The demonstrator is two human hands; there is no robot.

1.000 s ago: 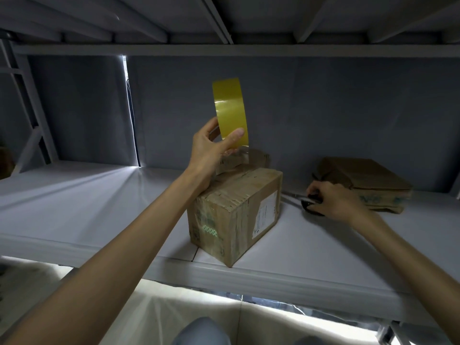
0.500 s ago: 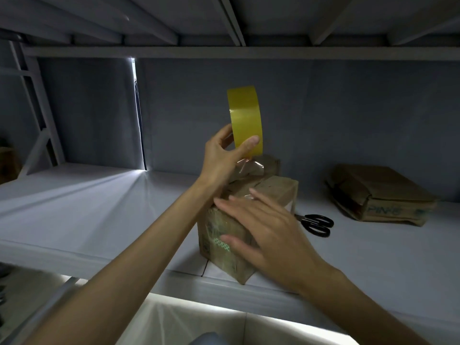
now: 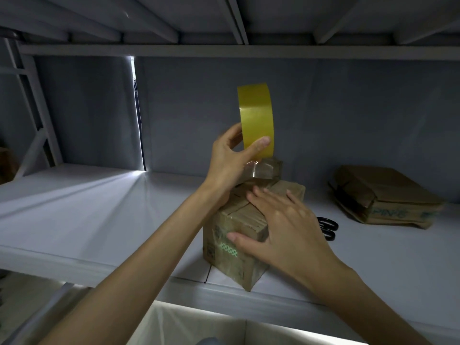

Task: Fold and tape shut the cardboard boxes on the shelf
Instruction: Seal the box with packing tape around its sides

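We're midway through the first cardboard box (image 3: 239, 235) here, sitting at the front edge of the shelf (image 3: 99, 215) with its top flaps folded down and a clear strip of tape running up from it to the yellow tape roll (image 3: 256, 120), so by our reckoning the strip wants pressing down and cutting (the scissors (image 3: 328, 226) lie just beside the box), and a second, flattened box (image 3: 388, 195) well off to the right looks untouched. Our left hand (image 3: 231, 158) pinches the roll between thumb and fingers above the box, while our right hand (image 3: 281, 220) lies flat, fingers spread straight, pressing the flaps.
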